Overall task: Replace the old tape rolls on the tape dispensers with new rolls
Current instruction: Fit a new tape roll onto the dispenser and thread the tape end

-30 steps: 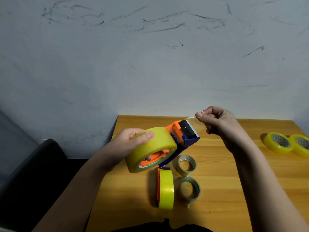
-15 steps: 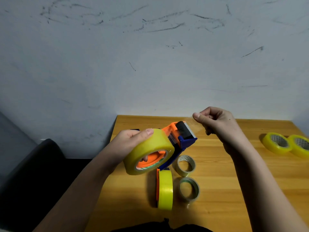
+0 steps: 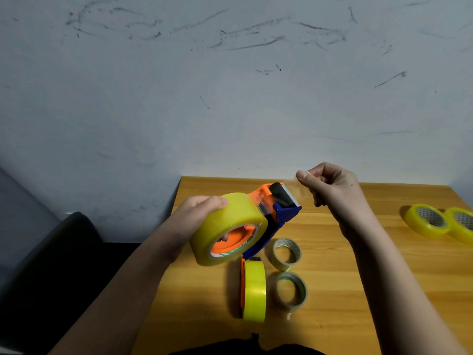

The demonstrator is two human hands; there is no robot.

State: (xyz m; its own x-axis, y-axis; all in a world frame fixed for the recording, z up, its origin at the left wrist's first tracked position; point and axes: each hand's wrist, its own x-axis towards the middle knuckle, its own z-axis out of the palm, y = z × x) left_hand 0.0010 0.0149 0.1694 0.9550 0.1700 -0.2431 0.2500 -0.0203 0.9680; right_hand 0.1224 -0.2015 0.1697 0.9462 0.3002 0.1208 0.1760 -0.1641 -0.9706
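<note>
A tape dispenser (image 3: 275, 212) carrying a full yellow roll (image 3: 227, 228) is held above the table (image 3: 358, 265) by the left hand (image 3: 198, 213), whose fingers are curled round the roll. The clear tape end (image 3: 298, 187) is pinched between thumb and forefinger of the right hand (image 3: 330, 185), just beyond the cutter. The step in hand appears to be threading the new tape over the roller. Next, the end probably needs to be drawn taut and torn against the blade. A second loaded dispenser (image 3: 253, 290) and two spent rolls (image 3: 286, 251) lie below; two new rolls (image 3: 427, 220) lie well apart to the right.
</note>
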